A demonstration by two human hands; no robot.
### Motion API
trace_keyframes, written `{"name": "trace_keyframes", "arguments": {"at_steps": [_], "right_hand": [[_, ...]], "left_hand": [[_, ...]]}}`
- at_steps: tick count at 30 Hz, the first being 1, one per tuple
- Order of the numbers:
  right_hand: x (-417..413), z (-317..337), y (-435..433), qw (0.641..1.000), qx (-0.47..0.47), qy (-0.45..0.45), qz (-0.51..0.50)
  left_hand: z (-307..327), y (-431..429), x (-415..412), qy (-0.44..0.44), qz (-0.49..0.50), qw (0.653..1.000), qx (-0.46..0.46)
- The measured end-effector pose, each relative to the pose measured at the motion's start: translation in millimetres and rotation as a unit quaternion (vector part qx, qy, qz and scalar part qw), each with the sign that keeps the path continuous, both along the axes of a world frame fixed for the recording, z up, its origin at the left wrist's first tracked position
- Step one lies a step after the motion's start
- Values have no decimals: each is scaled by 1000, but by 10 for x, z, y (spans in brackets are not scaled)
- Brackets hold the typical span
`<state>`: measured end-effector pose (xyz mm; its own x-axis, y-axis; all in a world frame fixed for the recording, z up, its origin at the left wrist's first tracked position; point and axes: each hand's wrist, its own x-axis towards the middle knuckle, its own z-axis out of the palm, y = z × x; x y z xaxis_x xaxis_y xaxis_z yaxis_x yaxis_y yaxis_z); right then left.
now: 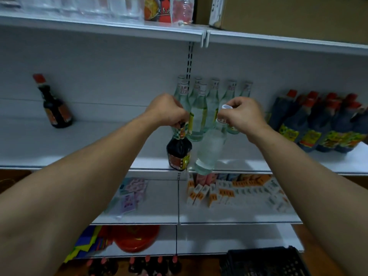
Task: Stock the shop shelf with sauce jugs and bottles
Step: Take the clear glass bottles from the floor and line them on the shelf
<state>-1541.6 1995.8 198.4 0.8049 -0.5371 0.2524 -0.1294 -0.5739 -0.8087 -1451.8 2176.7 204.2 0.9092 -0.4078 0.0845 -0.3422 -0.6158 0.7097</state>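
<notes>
The left hand (167, 110) curls round the neck of a dark bottle (179, 154). The right hand (243, 116) pinches a clear bottle (211, 148) below its cap. Both hang over the shelf (99, 152) front edge. Full and probably glass, they look heavy, slick and breakable; a neck grip carries them, but they may swing.

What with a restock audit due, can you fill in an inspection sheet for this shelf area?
Surface: white shelf, partly stocked.
Job's things: dark sauce bottle and clear bottle, both held above the shelf's front edge, the clear one tilted; lone dark bottle standing left; green-tinted bottles at back; red-capped dark jugs right.
Clutter: nothing seen.
Hands: left hand grips the dark sauce bottle's neck; right hand grips the clear bottle's neck.
Cables: nothing seen.
Surroundings: small boxes on the shelf below; black crate bottom right.
</notes>
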Motion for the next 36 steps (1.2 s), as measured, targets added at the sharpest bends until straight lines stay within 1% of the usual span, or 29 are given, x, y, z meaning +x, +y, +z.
{"name": "trace_keyframes", "arguments": {"at_steps": [6,9,11,14,17,19,21,24,28,31,36], "right_hand": [[353,-80,-320,1000,-20,21,10],[473,-114,-454,1000,-8,6,2],[541,-153,-536,1000,-4,-6,14],[646,-291,-631,999,9,20,39],[712,-455,-651,995,45,55,77],[712,-558,-650,991,18,87,96],[672,-649,-675,988,0,114,105],[615,-806,-743,985,11,139,105],[681,-841,-805,987,44,132,82],[767,-860,-859,988,72,119,64],[912,-920,-951,990,53,121,41]], "left_hand": [[-78,-263,214,-12,10,1000,14],[-134,-369,302,-2,14,1000,23],[-171,-439,350,-3,16,1000,22],[-265,-523,372,-17,21,999,19],[-447,-577,303,-28,35,998,-40],[-624,-570,269,-30,37,994,-99],[-837,-549,252,3,20,990,-139],[-1166,-533,244,44,7,988,-145],[-1364,-564,277,57,58,980,-184],[-1388,-594,303,54,60,976,-200],[-1449,-640,302,67,73,964,-247]]}}
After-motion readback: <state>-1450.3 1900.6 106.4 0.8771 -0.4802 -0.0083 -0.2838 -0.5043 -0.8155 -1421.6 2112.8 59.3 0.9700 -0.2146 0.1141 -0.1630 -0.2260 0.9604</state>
